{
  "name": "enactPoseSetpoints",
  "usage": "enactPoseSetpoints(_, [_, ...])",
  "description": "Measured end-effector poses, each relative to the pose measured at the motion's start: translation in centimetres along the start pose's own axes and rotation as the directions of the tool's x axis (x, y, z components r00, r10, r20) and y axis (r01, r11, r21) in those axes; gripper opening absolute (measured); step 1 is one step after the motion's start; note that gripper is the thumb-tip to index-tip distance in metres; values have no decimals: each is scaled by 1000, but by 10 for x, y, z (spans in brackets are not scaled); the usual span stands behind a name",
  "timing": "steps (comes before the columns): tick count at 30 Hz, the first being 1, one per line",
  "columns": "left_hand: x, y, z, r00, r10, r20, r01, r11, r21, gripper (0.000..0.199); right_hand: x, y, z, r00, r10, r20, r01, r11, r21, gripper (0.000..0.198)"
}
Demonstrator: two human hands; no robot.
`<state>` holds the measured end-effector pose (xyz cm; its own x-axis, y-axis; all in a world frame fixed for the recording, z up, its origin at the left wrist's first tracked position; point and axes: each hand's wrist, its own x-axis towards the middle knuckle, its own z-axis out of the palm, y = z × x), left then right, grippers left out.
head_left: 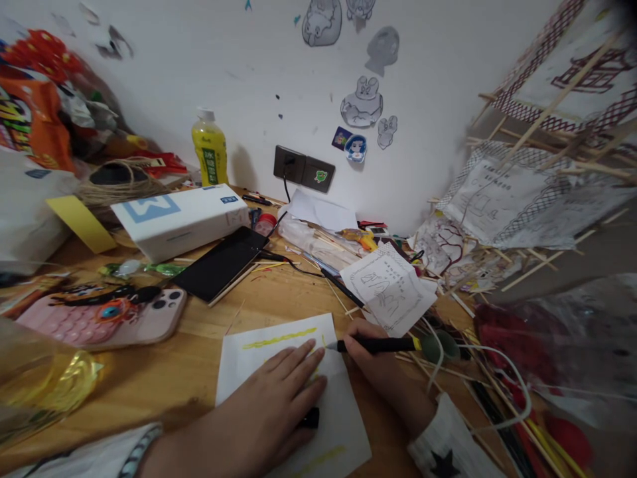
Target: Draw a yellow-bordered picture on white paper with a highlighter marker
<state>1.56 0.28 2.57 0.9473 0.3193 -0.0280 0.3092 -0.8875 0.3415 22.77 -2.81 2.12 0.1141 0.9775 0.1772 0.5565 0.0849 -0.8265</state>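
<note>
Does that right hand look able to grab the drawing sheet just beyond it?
Probably not straight away: the right hand grips a black pen. Nothing seems to block the short way to the drawing sheet, though, so setting the pen down would likely free the hand.

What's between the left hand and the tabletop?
The paper sheet, plus a black object partly hidden by the left hand; the head view shows it.
</note>
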Motion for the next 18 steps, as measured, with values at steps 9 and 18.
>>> enactPoseSetpoints(9, [-5, -2, 7, 995, 5, -95, -7, 1000, -30, 47, 0, -1, -1, 1000, 4, 27, -6, 998, 70, 22])
enactPoseSetpoints(18, [-4, 1, -2, 1000, 1, -12, -1, 1000, 21, 48, -4, 6, 0, 999, 37, 39, -39, 998, 57, 19])
